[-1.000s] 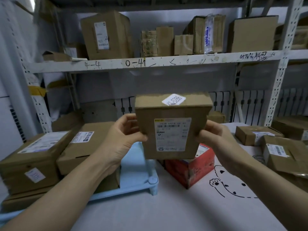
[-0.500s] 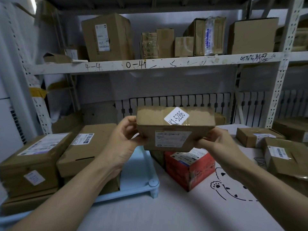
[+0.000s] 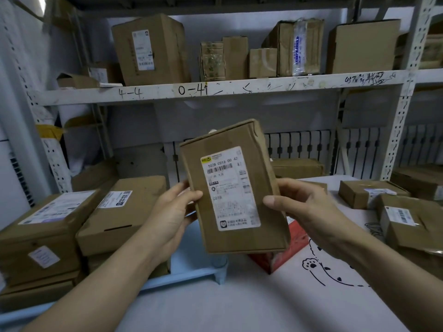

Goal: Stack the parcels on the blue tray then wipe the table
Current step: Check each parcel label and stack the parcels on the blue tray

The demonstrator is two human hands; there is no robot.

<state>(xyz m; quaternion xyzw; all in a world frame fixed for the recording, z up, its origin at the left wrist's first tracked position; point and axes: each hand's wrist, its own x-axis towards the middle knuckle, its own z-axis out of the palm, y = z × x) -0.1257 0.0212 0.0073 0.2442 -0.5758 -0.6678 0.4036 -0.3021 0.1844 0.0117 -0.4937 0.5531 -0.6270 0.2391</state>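
- Parcel (image 3: 233,188): we hold it tilted above the blue tray (image 3: 191,262), label facing us.
- Left hand (image 3: 171,212): grips its left edge.
- Right hand (image 3: 304,209): grips its right edge.

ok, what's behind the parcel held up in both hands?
Behind the held parcel, the red box shows at its lower right and the blue tray beneath. Most of the red box is covered, and anything else directly behind.

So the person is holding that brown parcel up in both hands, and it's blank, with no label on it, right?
Not quite. Both the left hand and right hand do hold the brown parcel up, but the head view shows a white shipping label with a barcode on its facing side.
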